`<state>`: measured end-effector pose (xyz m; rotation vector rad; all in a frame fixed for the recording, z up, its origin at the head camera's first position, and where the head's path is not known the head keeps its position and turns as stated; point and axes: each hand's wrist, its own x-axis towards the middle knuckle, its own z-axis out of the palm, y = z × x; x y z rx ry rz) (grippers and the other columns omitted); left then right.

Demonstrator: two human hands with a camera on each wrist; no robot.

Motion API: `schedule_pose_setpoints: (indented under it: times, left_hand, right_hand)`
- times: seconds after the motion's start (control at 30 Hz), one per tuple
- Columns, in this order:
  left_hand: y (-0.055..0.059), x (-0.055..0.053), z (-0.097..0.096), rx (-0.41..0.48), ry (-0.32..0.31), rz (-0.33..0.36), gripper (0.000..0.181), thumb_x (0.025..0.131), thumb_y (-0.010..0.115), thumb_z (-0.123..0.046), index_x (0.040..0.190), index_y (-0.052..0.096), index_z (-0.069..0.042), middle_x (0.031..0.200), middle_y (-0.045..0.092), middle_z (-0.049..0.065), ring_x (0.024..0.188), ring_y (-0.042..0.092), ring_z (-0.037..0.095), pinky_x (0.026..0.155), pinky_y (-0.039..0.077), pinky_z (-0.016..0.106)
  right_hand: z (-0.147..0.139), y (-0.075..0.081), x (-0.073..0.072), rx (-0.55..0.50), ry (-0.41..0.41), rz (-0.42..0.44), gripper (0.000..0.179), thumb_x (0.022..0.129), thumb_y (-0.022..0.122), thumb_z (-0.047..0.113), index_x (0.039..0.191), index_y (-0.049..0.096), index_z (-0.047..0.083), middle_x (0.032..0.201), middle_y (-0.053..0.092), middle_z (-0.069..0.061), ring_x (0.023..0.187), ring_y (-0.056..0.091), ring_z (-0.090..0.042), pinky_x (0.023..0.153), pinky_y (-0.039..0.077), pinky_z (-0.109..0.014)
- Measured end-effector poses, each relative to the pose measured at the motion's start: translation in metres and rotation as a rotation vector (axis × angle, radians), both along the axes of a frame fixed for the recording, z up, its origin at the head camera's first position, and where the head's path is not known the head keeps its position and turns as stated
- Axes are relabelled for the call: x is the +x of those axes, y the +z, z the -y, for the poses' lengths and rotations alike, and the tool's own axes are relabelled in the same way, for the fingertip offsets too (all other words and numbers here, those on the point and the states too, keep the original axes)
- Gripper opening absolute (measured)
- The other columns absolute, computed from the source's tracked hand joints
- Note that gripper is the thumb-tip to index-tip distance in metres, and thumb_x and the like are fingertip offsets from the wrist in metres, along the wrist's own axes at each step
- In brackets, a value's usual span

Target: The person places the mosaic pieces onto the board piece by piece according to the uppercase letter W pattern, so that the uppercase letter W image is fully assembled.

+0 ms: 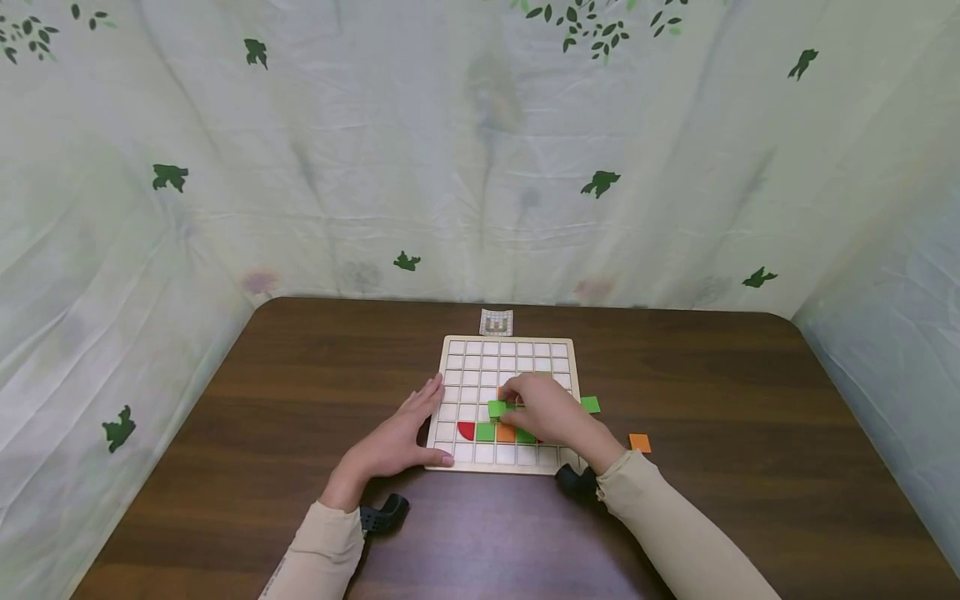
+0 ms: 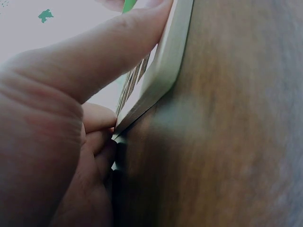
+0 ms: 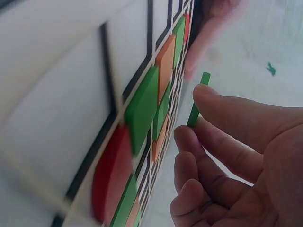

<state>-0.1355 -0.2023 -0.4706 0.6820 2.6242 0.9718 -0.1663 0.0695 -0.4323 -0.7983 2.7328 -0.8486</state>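
My right hand [image 1: 551, 410] pinches a green square tile [image 3: 193, 115] between thumb and fingers. That tile is held edge-on just above the white gridded board [image 1: 472, 363]. My left hand [image 1: 396, 442] rests at the board's near left corner, thumb on the front rim and extended fingers along the left side. On the board, a row near the front has a red quarter-round tile [image 1: 466, 431], a green tile [image 1: 485, 432] and an orange tile [image 1: 506, 433]. In the right wrist view, another red tile [image 3: 112, 175] and several green and orange ones lie in the grid; my right hand partly hides them from above.
A small pattern card [image 1: 497, 322] lies behind the board's far edge. Right of the board are a loose green tile [image 1: 590, 405] and a loose orange tile [image 1: 640, 442] on the brown wooden table [image 1: 750, 400]. A leaf-patterned curtain [image 1: 450, 167] hangs behind.
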Motion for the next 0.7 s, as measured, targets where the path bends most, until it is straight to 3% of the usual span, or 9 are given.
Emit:
schedule_pose_setpoints:
  times: [0.2,0.7]
  left_hand:
    - [0.0,0.0,0.001,0.015,-0.002,0.003,0.111,0.081,0.084,-0.042,0.16,0.018,-0.001,0.169,0.006,0.01,0.154,0.005,0.03,0.124,0.011,0.049]
    - [0.003,0.001,-0.001,0.015,0.01,0.022,0.111,0.081,0.083,-0.044,0.16,0.017,-0.002,0.169,0.006,0.008,0.154,0.005,0.029,0.123,0.011,0.05]
  right_hand:
    - [0.017,0.0,-0.003,0.029,0.038,-0.047,0.02,0.088,0.079,0.02,0.103,0.075,0.007,0.094,0.071,0.0,0.088,0.064,-0.016,0.083,0.055,-0.034]
    - [0.04,-0.005,-0.009,0.101,0.046,-0.042,0.023,0.087,0.08,0.025,0.101,0.075,0.007,0.088,0.07,0.001,0.081,0.062,-0.012,0.075,0.053,-0.029]
